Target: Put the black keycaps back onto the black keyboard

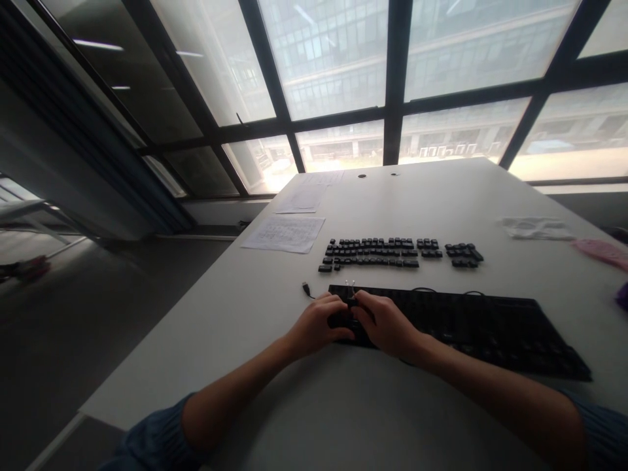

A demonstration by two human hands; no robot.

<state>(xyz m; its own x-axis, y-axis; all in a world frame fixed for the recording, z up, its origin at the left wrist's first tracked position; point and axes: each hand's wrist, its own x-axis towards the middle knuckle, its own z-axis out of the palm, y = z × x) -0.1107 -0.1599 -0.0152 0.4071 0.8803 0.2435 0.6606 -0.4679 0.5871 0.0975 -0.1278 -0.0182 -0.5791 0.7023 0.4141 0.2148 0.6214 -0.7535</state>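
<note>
A long black keyboard lies at a slant before me, and both hands are at its left end. Between my fingertips stands a small dark keycap puller with two thin wire prongs, their pale tips pointing up. My right hand is closed, pinching it from the right. My left hand curls in from the left; its fingertips meet the puller and its thumb lies apart, over the keyboard's near side. My fingers hide part of the puller and the keys beneath. Beyond the keyboard, loose black keycaps lie in rows.
A USB plug lies beside the keyboard's far left corner. Printed sheets rest at the white table's left. A white cloth and a pink cloth are at the right. Windows stand behind the table.
</note>
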